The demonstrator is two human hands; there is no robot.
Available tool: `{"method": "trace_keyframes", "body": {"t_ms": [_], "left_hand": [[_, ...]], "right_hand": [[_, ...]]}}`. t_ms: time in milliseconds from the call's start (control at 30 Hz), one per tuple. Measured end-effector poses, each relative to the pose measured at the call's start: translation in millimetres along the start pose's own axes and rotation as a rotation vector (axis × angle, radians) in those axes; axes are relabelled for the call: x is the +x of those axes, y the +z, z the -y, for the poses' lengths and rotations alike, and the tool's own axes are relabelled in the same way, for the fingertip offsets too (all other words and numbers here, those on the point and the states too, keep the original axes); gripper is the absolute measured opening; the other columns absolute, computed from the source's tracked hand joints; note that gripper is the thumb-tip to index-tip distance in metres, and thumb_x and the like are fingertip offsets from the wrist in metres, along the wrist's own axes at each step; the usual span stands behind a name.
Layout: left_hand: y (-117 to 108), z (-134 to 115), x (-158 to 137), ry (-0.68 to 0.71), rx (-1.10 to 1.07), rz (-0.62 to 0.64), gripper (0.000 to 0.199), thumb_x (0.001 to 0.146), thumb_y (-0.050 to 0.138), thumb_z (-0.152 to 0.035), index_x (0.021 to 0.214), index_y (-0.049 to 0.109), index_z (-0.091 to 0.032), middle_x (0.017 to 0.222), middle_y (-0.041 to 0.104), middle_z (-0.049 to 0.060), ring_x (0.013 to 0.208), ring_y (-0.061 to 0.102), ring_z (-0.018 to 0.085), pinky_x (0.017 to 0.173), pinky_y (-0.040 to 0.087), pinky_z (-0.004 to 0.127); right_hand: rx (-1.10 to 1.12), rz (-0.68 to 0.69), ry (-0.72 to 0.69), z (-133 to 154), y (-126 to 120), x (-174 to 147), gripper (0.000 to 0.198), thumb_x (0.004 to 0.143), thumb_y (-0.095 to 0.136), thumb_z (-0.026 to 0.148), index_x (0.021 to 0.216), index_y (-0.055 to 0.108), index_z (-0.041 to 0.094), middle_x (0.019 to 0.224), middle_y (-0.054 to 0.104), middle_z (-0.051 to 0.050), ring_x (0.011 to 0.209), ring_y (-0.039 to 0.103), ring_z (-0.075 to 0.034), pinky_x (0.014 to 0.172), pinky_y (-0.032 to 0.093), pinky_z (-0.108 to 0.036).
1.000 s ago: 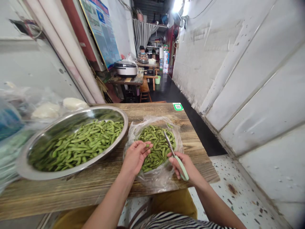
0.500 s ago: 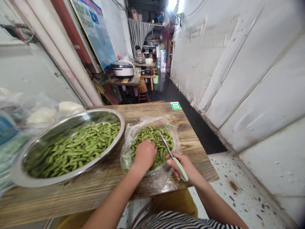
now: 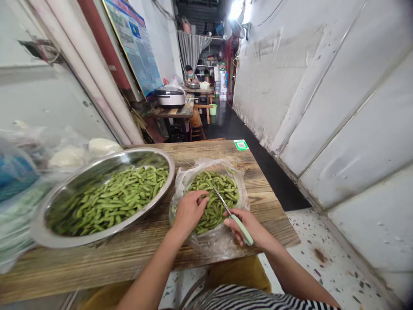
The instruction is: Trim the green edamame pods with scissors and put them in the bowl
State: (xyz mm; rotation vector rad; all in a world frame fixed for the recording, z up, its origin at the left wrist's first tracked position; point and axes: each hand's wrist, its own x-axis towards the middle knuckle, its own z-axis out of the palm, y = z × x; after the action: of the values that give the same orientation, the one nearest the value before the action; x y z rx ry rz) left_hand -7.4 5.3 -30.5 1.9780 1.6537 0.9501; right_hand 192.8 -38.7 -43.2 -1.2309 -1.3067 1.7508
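2 bare hands work over 1 clear plastic bag, which lies open near the table's right end with green pods inside, too many to count. The left hand is over the left part of these pods, its fingers bent; I cannot tell whether a pod is pinched in them. The right hand has its fingers wrapped around the handle of 1 pair of scissors, the blades pointing far and left above the pods. To the left of the bag, just beside it, stands 1 wide metal bowl holding a second heap of pods, again beyond counting. Farther left are blurred plastic bundles and 2 pale rounded lumps, partly hidden.

The table is wooden, with streaky brown grain, and carries 1 green-and-white code card at its far right corner. Beyond it, the long room holds 1 appliance on a farther table, 1 green bucket on the floor and 1 seated person. The right wall is white and scuffed; the floor is dark at the far side and speckled near.
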Motion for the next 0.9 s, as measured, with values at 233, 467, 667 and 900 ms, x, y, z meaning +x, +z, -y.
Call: {"method": "trace_keyframes", "body": {"t_ms": [233, 467, 667, 900], "left_hand": [[13, -16, 2, 0.016, 0.399, 0.099, 0.011, 0.08, 0.057, -0.022, 0.081, 0.067, -0.016, 0.084, 0.066, 0.01, 0.084, 0.06, 0.024, 0.075, 0.042, 0.033], [5, -12, -1, -0.152, -0.099, -0.033, 0.012, 0.077, 0.059, -0.029, 0.074, 0.063, -0.018, 0.073, 0.067, 0.001, 0.069, 0.059, 0.016, 0.067, 0.041, 0.026], [1, -13, -9, -0.168, -0.289, 0.02, 0.017, 0.072, 0.061, -0.034, 0.076, 0.067, -0.018, 0.073, 0.068, 0.001, 0.07, 0.06, 0.017, 0.067, 0.043, 0.027], [-3, -12, -13, -0.25, -0.395, 0.048, 0.019, 0.065, 0.067, -0.033, 0.074, 0.07, -0.017, 0.069, 0.068, 0.001, 0.068, 0.059, 0.017, 0.067, 0.043, 0.028]], "right_hand": [[0.017, -0.015, 0.01, -7, 0, -3, 0.05, 0.072, 0.069, 0.053, 0.101, 0.052, 0.017, 0.045, 0.044, 0.011, 0.032, 0.04, -0.005, 0.029, 0.035, -0.014], [-0.095, 0.052, -0.043, -15, -3, -10, 0.047, 0.082, 0.056, 0.057, 0.106, 0.051, 0.017, 0.055, 0.047, 0.008, 0.038, 0.044, -0.005, 0.036, 0.038, -0.015], [-0.188, 0.077, -0.081, -7, 1, -12, 0.049, 0.082, 0.056, 0.056, 0.109, 0.053, 0.016, 0.049, 0.044, 0.009, 0.037, 0.041, -0.006, 0.036, 0.036, -0.016], [-0.208, 0.053, -0.036, 7, 4, -13, 0.046, 0.075, 0.065, 0.055, 0.097, 0.057, 0.015, 0.045, 0.037, 0.011, 0.034, 0.034, -0.005, 0.032, 0.027, -0.015]]}}
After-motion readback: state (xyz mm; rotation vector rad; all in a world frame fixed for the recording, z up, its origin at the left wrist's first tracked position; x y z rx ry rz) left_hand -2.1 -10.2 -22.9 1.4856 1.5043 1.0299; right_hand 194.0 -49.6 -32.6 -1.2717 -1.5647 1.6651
